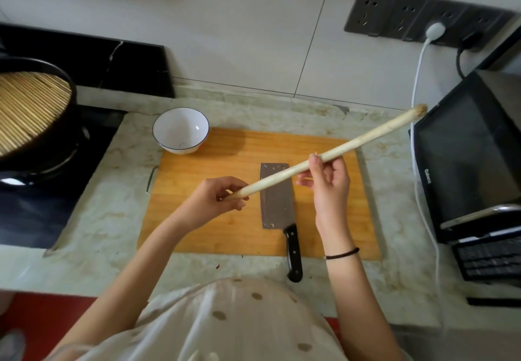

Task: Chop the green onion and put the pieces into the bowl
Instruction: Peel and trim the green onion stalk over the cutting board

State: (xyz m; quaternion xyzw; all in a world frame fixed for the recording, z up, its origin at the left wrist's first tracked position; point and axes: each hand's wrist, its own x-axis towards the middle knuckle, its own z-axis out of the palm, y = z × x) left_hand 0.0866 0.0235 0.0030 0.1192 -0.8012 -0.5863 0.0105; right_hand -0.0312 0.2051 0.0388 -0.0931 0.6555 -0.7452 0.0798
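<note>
A long pale green onion stalk (366, 138) is held in the air above the wooden cutting board (225, 225), slanting from lower left up to its root end at the upper right. My left hand (217, 197) grips its lower left end. My right hand (329, 180) pinches the stalk near its middle between thumb and fingers. A cleaver (275, 200) with a black handle lies flat on the board under the stalk, handle pointing toward me. A white bowl (180, 130) with a dark rim stands empty at the board's far left corner.
A black pot with a bamboo mat (31, 109) sits on the stove at the left. A black microwave (468, 157) stands at the right, with a white cable (417, 78) running up to wall sockets (417, 16). The marble counter (112, 191) surrounds the board.
</note>
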